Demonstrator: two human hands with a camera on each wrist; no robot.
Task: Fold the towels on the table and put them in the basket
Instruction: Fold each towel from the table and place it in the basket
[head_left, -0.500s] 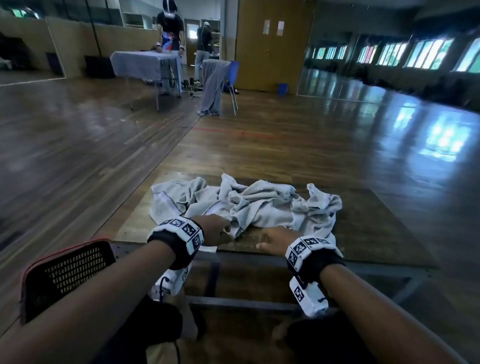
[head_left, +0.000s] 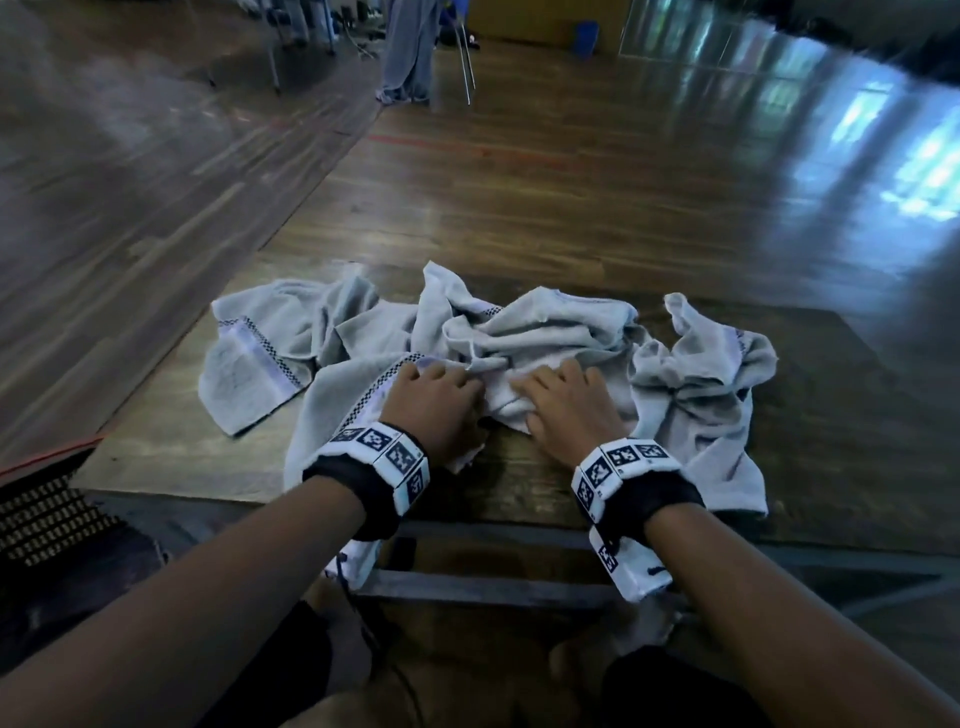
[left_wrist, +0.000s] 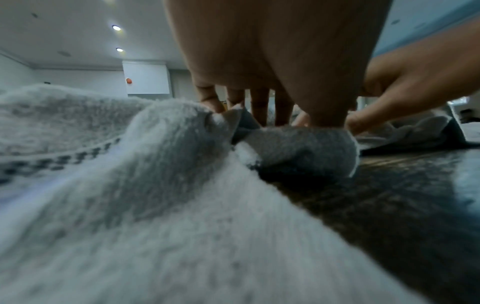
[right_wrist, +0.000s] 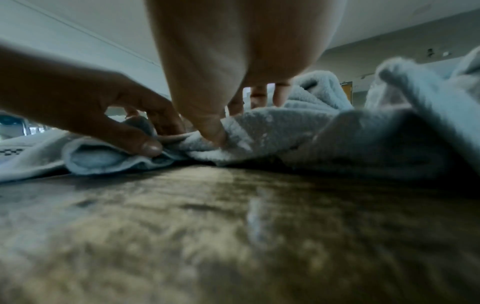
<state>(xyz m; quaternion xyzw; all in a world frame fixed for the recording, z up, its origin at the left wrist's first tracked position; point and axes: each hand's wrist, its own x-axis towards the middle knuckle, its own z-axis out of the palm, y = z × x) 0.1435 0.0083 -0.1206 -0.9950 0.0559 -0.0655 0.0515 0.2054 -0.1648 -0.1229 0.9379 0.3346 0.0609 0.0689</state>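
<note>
Several crumpled grey towels with checkered stripes lie in a heap on the wooden table. My left hand lies on the middle of the heap. In the left wrist view its fingers curl down and its thumb presses a fold of towel. My right hand sits just beside it, thumb and fingers pinching the neighbouring fold of towel. The right wrist view also shows the left hand pinching its fold. The dark mesh basket stands low at the left, beside the table.
One towel spreads flat toward the table's left; another hangs over the near right edge. Bare tabletop lies between my wrists and the heap. Beyond are wooden floor and a chair draped with cloth.
Both hands have moved forward from the table's near edge onto the towel heap and taken hold of folds. My head has tilted down and closer.
</note>
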